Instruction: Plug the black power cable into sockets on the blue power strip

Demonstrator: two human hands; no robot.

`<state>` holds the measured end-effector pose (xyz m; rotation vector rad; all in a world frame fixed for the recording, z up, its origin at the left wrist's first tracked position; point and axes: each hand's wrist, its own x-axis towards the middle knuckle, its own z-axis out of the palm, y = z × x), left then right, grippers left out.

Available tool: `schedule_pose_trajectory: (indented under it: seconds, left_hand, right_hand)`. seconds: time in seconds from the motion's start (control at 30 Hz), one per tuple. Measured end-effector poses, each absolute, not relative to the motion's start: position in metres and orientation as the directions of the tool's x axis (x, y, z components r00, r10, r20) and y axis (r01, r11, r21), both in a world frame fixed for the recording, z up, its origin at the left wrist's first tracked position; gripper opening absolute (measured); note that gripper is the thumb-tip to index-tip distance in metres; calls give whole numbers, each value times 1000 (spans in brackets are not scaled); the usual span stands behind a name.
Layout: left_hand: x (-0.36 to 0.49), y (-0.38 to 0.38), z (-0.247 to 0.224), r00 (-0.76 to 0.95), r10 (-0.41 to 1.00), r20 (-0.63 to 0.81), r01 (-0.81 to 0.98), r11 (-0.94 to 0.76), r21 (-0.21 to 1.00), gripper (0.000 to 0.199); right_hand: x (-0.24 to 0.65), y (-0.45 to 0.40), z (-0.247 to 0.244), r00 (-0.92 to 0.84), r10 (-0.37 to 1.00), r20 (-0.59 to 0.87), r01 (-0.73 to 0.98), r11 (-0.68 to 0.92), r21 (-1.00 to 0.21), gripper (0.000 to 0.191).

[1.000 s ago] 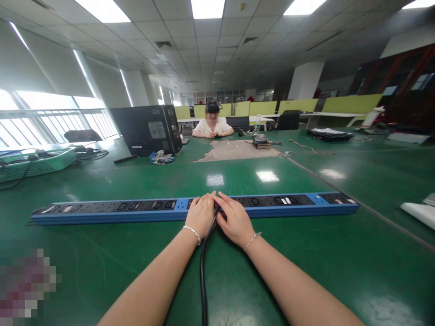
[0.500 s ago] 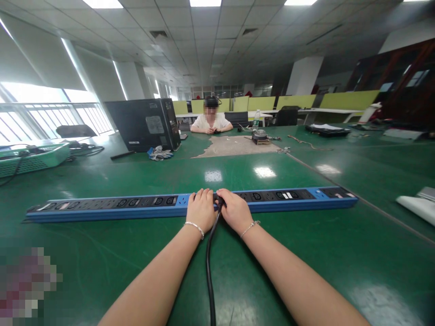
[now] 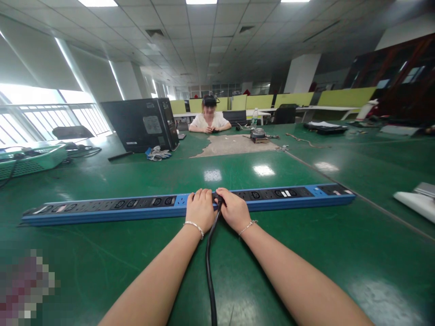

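A long blue power strip (image 3: 112,217) with black socket panels lies across the green table in front of me. My left hand (image 3: 201,209) is closed over the middle of the strip, fingers on its top and thumb at the near side. Right beside it, my right hand (image 3: 234,210) grips a black plug (image 3: 219,199) at the strip's sockets. From that plug a thick black cable (image 3: 208,267) runs down toward me between my forearms. The fingers hide most of the plug, so I cannot tell how deep it sits in a socket.
Behind the strip stand a black computer case (image 3: 136,124) and a pair of work gloves (image 3: 158,154). A green basket (image 3: 37,165) with cables is at the left. Across the table sits a person (image 3: 210,120), near a bottle (image 3: 254,118). A white object (image 3: 416,206) lies at right.
The view has shifted slightly, moving the strip and background a little to the left in the picture. Both hands keep the same hold on strip and plug.
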<state>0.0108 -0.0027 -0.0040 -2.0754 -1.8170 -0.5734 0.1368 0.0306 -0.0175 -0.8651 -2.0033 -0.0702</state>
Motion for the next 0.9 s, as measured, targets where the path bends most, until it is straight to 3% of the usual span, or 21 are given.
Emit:
schedule_pose_trajectory:
  seconds: [0.2, 0.37, 0.5, 0.6, 0.7, 0.9]
  left_hand:
    - [12, -3, -3, 112, 856, 504, 989, -146, 29, 41]
    - [13, -4, -1, 100, 862, 497, 990, -138, 41, 40]
    - [12, -3, -2, 95, 871, 482, 990, -133, 44, 52]
    - [11, 0, -5, 86, 871, 483, 991, -124, 45, 62]
    - [9, 1, -7, 99, 869, 484, 990, -136, 41, 66]
    - [9, 1, -7, 90, 874, 478, 991, -127, 46, 66]
  right_hand:
    - [139, 34, -25, -306, 477, 824, 557, 791, -251, 25]
    - [129, 25, 7, -154, 404, 902, 465, 835, -295, 27]
    - [142, 28, 26, -122, 384, 915, 457, 840, -292, 25]
    - [181, 40, 22, 10, 490, 872, 555, 723, -412, 25]
    - [227, 51, 14, 123, 668, 734, 636, 515, -575, 30]
    - [267, 53, 5, 64, 753, 655, 706, 430, -562, 34]
